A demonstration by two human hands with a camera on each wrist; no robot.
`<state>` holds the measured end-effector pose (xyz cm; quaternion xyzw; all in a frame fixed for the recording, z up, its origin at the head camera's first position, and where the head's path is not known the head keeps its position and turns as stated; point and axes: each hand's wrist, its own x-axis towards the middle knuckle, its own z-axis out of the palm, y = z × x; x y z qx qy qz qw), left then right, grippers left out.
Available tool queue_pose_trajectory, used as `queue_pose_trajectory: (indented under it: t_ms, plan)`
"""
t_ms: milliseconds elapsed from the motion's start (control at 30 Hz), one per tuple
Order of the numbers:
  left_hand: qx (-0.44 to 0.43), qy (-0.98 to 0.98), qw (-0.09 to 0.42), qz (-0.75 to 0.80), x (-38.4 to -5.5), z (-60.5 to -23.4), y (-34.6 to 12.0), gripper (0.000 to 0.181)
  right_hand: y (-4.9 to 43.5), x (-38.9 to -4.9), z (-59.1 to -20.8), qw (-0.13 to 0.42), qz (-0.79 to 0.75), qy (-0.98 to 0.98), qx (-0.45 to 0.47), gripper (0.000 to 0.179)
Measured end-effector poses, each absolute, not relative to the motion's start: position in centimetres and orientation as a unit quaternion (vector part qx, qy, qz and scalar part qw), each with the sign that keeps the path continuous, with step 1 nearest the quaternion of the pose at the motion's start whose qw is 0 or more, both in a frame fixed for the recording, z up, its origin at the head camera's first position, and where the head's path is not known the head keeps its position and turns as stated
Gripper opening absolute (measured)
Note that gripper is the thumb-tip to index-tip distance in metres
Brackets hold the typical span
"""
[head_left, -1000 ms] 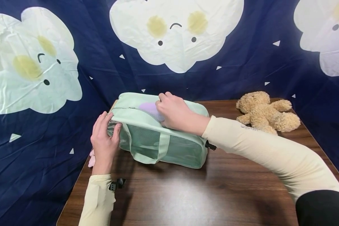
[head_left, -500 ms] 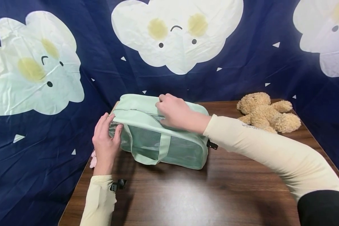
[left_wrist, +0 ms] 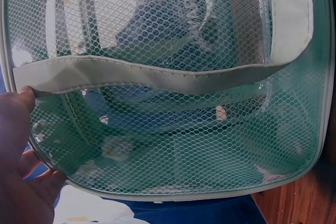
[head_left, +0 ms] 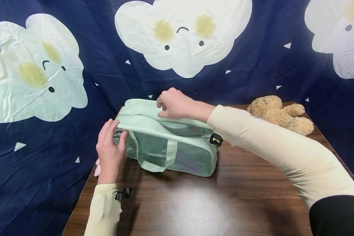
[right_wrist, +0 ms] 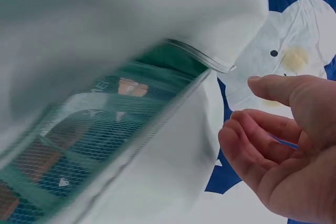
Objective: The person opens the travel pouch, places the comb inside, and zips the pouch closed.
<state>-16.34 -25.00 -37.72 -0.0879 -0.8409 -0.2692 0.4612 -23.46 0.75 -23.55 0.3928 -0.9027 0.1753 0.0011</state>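
Note:
A pale green bag (head_left: 151,126) with see-through mesh sides stands on the table, its front handle (head_left: 171,154) hanging down. The zipper (right_wrist: 199,56) along the top is parted, leaving a long gap. My left hand (head_left: 110,147) holds the bag's left end, thumb on the front edge beside the strap (left_wrist: 157,77) and fingers round the side. Above the opening, my right hand (head_left: 177,104) hovers with fingers loosely bent. The right wrist view shows nothing between that hand's thumb and fingers. A faint purple shape (head_left: 194,165) shows through the front panel at lower right.
A tan teddy bear (head_left: 278,113) lies at the back right of the wooden table (head_left: 177,209). Something pink (head_left: 97,167) peeks out by the left edge, behind the left wrist. A dark blue cloth (head_left: 100,39) with white clouds hangs behind.
The light purple thing under my right hand has gone down through the opening into the bag. My right hand has let go and risen. The left hand keeps its place on the bag.

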Motion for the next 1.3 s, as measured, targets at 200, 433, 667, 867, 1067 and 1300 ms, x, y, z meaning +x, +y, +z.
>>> queue_pose_trajectory:
  t_ms: [200, 433, 667, 867, 1067, 1300]
  plan:
    - [-0.081, -0.843, 0.460, -0.265, -16.1, -37.9, -25.2, 0.041, -1.6, -24.4, -22.5, -0.025, 0.172, -0.898, 0.403, 0.021]
    - [-0.082, -0.842, 0.462, -0.267, -16.1, -37.9, -25.4, 0.041, -5.0, -25.7, -22.6, -0.051, 0.135, -0.897, 0.417, 0.021]
    - [-0.089, -0.843, 0.459, -0.266, -16.2, -37.9, -25.4, 0.042, -7.2, -26.6, -24.6, -0.049, 0.131, -0.904, 0.405, 0.024]
    - [-0.094, -0.839, 0.463, -0.269, -16.2, -37.8, -25.1, 0.042, -8.2, -26.4, -26.0, -0.018, 0.138, -0.904, 0.405, 0.023]
    - [-0.094, -0.836, 0.467, -0.271, -16.3, -37.7, -24.9, 0.041, -7.9, -26.3, -26.3, 0.002, 0.169, -0.902, 0.398, 0.019]
    - [-0.092, -0.834, 0.475, -0.266, -16.2, -37.6, -25.0, 0.041, -6.9, -26.6, -25.9, -0.036, 0.231, -0.907, 0.350, 0.022]
